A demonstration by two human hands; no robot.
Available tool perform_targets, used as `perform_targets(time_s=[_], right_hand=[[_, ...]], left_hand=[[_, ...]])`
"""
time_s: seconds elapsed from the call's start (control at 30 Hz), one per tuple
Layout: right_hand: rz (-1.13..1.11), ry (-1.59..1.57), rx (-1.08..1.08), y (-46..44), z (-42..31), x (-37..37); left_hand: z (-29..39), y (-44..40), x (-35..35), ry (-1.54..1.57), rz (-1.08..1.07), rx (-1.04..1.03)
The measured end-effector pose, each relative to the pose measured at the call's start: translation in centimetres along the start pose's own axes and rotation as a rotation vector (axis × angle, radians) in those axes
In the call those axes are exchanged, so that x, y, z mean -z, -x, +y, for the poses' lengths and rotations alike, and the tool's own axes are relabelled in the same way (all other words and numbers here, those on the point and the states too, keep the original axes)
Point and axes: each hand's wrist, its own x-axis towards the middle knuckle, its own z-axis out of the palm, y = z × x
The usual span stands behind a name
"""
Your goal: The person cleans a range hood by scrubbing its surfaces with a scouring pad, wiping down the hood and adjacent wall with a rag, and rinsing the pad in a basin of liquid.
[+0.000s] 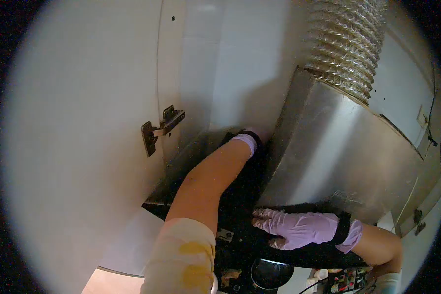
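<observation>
Yellow-patched sleeve (181,259): left arm (201,183) outstretched.
Left hand (261,134): shadowed beside range hood (323,152); grasp can't be told.
Right hand (301,230): gloved, unclenched along hood's base.
Hood work: apparently reaching alongside; next move likely calls for touch.

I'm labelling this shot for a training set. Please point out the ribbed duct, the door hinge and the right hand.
Ribbed duct (347,46): head view, on its shiny ribbed side.
Door hinge (169,125): head view, on its metal arm.
Right hand (304,230): head view, on the gloved back.
</observation>
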Motion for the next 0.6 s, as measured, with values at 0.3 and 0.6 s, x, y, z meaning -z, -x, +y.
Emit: perform_targets(time_s=[0.3,0.6], right_hand=[[-0.067,-0.030,-0.020,-0.3,0.3,1.0],[-0.079,-0.040,-0.057,-0.2,0.5,0.4]], left_hand=[[-6.4,0.2,0.9,-0.148,-0.059,0.243],[-1.3,3.8,0.7,-0.163,0.107,0.126]])
